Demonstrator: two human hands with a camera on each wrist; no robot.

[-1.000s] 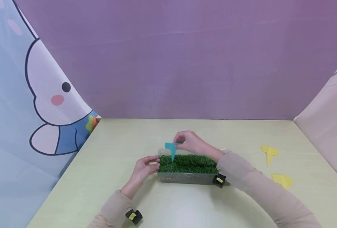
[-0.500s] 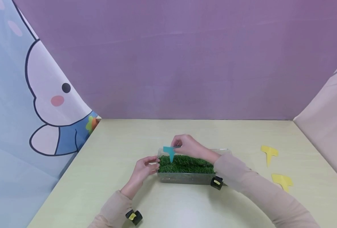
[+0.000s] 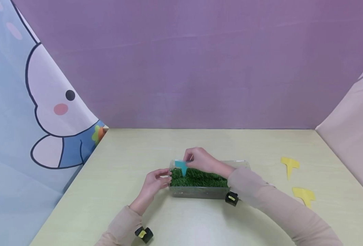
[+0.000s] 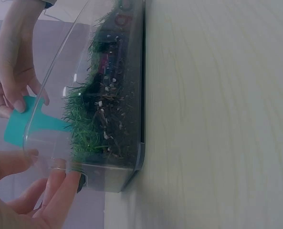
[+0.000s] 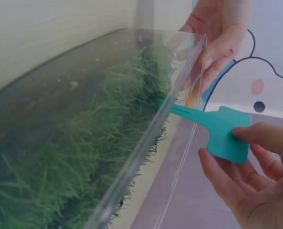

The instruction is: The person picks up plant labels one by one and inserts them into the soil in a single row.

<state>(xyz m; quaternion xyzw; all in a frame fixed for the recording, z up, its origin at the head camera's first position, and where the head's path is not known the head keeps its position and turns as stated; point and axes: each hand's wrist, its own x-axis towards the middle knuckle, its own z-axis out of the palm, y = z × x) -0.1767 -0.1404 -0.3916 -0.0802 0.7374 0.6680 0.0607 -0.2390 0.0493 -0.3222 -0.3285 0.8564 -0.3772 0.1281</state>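
Note:
A clear plastic box (image 3: 196, 193) holds dark soil, seen through its wall in the left wrist view, under green artificial-looking grass (image 3: 204, 179). My right hand (image 3: 201, 160) pinches the broad head of a teal T-shaped plant label (image 5: 227, 136) between thumb and fingers. The label's narrow stem points down into the grass near the box's left end, its tip hidden among the blades. My left hand (image 3: 154, 181) rests its fairly straight fingers (image 4: 60, 195) against the left end wall, with the thumb by the rim.
Two yellow T-shaped plant labels (image 3: 290, 165) lie flat on the pale wooden table (image 3: 132, 147) to the right of the box. A purple cloth (image 3: 199, 68) hangs behind the table, and a cartoon-printed cloth (image 3: 52, 112) is at the left.
The right hand has come down and slightly left with the teal plant label, whose stem now sits lower in the grass. The left hand stays at the box's end.

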